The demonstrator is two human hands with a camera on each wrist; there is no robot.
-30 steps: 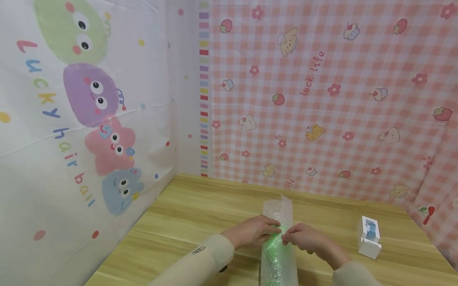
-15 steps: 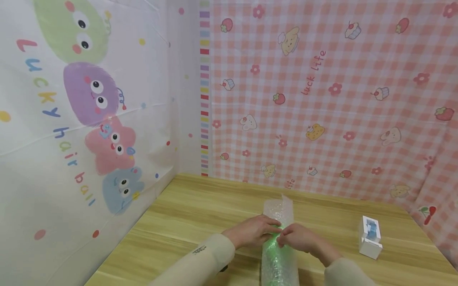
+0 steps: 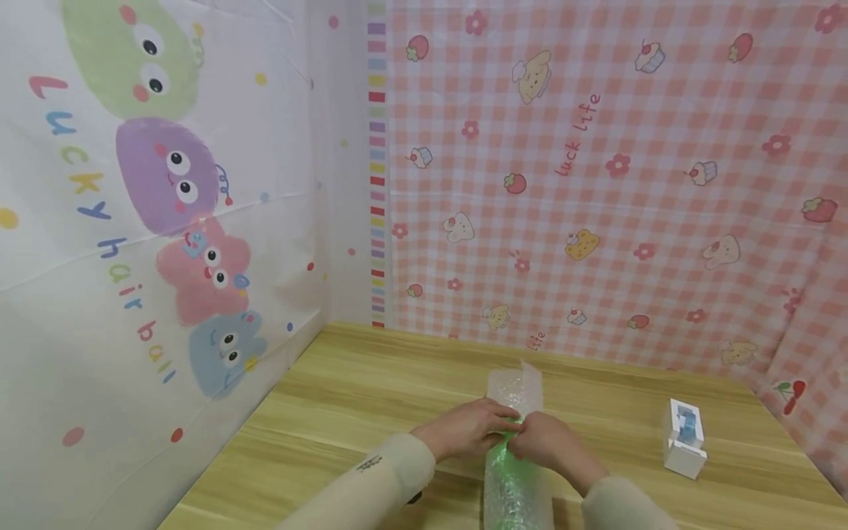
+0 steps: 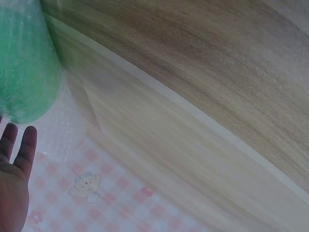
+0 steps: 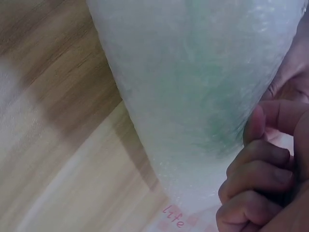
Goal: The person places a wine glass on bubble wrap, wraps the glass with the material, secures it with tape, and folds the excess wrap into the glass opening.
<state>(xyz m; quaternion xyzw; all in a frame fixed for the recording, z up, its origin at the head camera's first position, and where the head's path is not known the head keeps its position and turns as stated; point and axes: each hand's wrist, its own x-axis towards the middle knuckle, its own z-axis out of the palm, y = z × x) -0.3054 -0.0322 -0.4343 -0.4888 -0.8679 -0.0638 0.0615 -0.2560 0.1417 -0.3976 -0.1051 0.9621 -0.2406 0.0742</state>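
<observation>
A long bundle of clear bubble wrap (image 3: pixel 517 489) lies on the wooden table, wrapped round something green (image 4: pixel 26 67) with a rounded end. Reaching in from the left, my left hand (image 3: pixel 467 429) rests on the upper part of the bundle, fingers stretched out. Its fingertips touch the wrap beside the rounded green end in the left wrist view. Close against it, my right hand (image 3: pixel 550 445) has its fingers curled, and thumb and forefinger pinch at the surface of the wrap. Whether a strip of tape lies between them is hidden.
A small white tape dispenser (image 3: pixel 685 442) with a blue reel stands to the right on the wooden table (image 3: pixel 371 383). A pink checked cloth (image 3: pixel 596 199) hangs behind the table, and a white printed cloth (image 3: pixel 265 147) hangs at the left. Something small and dark shows under the left sleeve.
My right hand has moved left over the wrap until it meets my left hand. The left hand, the bundle and the dispenser have stayed in place.
</observation>
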